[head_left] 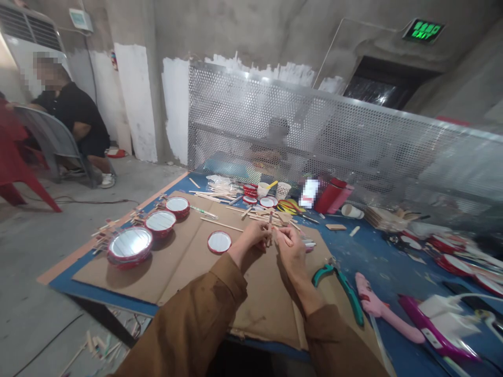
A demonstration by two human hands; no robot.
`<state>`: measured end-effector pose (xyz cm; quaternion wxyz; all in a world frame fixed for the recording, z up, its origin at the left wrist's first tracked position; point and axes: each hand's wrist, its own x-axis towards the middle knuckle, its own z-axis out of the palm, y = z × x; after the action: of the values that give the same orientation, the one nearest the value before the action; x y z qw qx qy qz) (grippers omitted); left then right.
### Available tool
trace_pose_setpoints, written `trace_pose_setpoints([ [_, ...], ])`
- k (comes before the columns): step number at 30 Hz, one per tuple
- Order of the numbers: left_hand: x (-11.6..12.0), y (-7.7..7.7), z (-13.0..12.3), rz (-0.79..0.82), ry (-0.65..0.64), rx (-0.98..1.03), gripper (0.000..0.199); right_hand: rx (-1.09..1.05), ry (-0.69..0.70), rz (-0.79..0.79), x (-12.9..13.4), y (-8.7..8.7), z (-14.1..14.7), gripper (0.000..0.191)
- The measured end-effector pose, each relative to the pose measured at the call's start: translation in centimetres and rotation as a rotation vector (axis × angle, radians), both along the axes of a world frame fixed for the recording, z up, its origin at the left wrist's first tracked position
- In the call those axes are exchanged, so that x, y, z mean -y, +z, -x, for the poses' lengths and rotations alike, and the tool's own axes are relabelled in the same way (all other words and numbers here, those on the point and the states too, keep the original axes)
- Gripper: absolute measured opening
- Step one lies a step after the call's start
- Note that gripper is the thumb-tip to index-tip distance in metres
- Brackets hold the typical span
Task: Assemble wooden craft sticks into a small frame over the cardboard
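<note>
Hands: the left hand (251,235) and right hand (291,250) hid most of a wooden stick (270,222).
Sleeves: both brown sleeves (196,309) ran off the picture's bottom edge.
Far table edge: a perforated metal screen (334,125) blurred a seated person (277,141); a red bottle's label (308,192) was blurred out.
Right table edge: red-rimmed discs (487,283) were cut off.

Craft workshop: concrete walls (251,31), exit sign (423,30), blue workbench (365,246), glue guns (381,309), wooden sticks (220,224).
</note>
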<state>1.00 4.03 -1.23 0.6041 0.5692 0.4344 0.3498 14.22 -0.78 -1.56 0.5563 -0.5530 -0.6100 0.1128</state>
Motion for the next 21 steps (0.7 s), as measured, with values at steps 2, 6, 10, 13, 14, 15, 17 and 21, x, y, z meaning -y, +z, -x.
trace_pose_setpoints([
  [2, -0.02, -0.03, 0.01, 0.006, -0.003, -0.006, 0.010, -0.015, -0.017, -0.016, -0.04, 0.01, -0.08, 0.036],
  [6, -0.02, -0.09, -0.01, 0.003, 0.015, -0.030, 0.009, 0.016, 0.034, -0.008, 0.09, 0.20, 0.12, 0.037],
  [10, -0.01, -0.10, 0.08, -0.018, -0.001, -0.008, 0.011, 0.035, 0.017, -0.020, 0.15, 0.33, 0.16, 0.036],
  [13, -0.02, -0.08, 0.13, -0.002, -0.021, -0.002, 0.010, 0.016, 0.001, -0.043, 0.06, 0.25, 0.06, 0.034],
  [14, -0.04, -0.10, 0.12, 0.002, -0.020, -0.006, 0.010, 0.014, 0.009, -0.046, 0.01, 0.19, 0.05, 0.034],
  [15, -0.07, -0.13, 0.10, 0.003, -0.016, -0.011, 0.009, 0.019, 0.024, -0.045, -0.04, 0.12, 0.05, 0.033],
  [17, -0.16, -0.24, 0.04, -0.003, 0.000, -0.018, 0.009, 0.040, 0.050, -0.040, -0.14, -0.01, 0.07, 0.033],
  [21, -0.28, -0.41, -0.03, -0.009, -0.004, -0.013, 0.007, 0.055, 0.012, -0.051, -0.16, -0.11, 0.00, 0.033],
])
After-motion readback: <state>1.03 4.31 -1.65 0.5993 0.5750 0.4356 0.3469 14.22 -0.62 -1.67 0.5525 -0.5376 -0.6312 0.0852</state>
